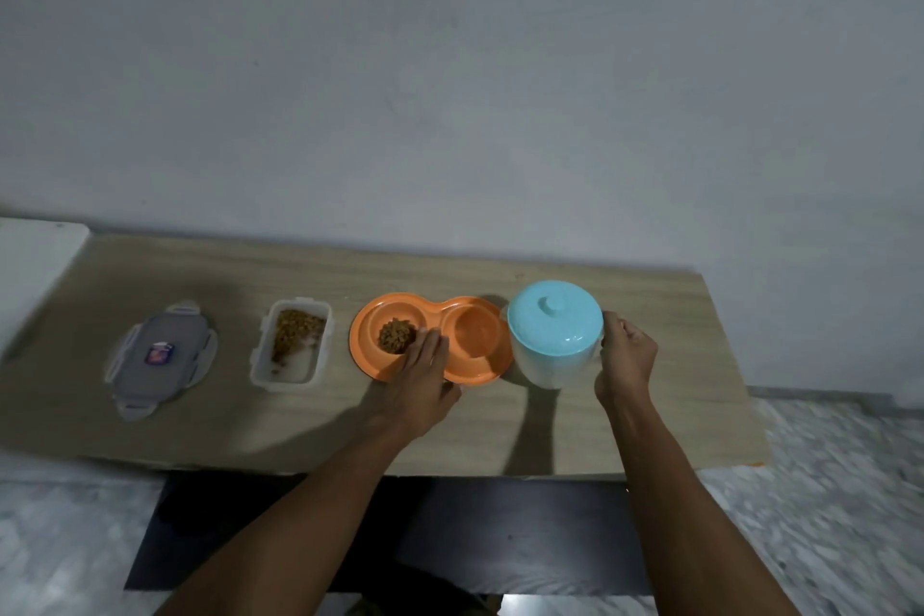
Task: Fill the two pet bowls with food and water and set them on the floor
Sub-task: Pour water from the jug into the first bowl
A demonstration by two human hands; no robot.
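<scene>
An orange double pet bowl (367, 350) sits on the wooden table. Its left well holds brown kibble (396, 336); its right well (475, 333) looks empty. My left hand (425, 380) rests on the bowl's front rim between the two wells, fingers flat and together. A white jug with a light blue lid (554, 328) stands just right of the bowl. My right hand (627, 358) is closed around the jug's right side, where a handle seems to be.
A clear plastic container (290, 345) partly filled with kibble stands left of the bowl, and its clip lid (161, 358) lies further left. The table's front edge (450, 470) is near me, with marbled floor (825, 490) beyond the right end. A wall is behind.
</scene>
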